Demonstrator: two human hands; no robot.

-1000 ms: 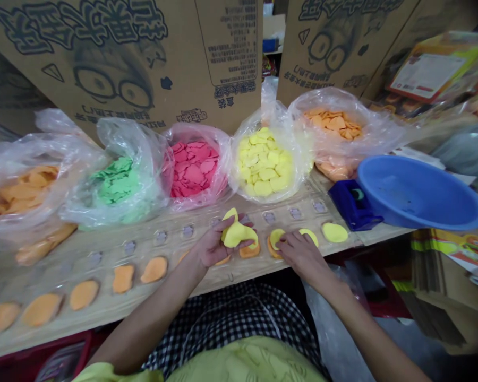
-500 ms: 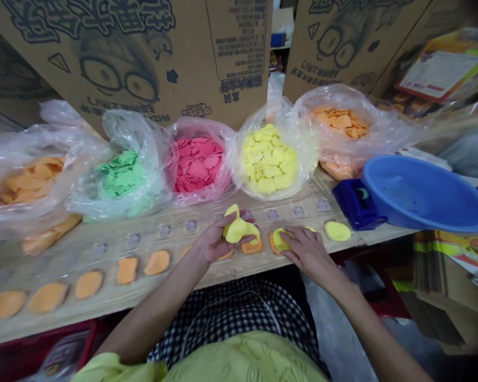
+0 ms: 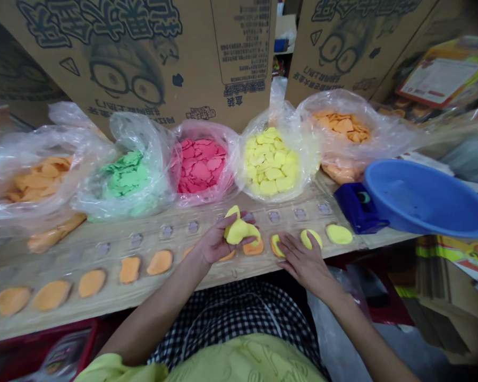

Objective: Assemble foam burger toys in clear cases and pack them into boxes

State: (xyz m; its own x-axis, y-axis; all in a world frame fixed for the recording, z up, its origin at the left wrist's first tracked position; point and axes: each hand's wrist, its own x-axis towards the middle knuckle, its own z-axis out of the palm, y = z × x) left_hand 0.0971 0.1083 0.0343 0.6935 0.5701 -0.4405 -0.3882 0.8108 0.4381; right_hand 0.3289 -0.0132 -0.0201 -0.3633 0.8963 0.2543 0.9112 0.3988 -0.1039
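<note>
Near the worktop's front edge, the left hand pinches yellow slices while the right hand, its fingers now loosely extended, covers another slice topping an orange piece.

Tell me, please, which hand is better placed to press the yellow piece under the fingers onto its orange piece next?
Probably the right hand: its fingers lie over that yellow piece, and the orange piece shows beneath. The left hand is farther away and holds other yellow pieces.
</note>
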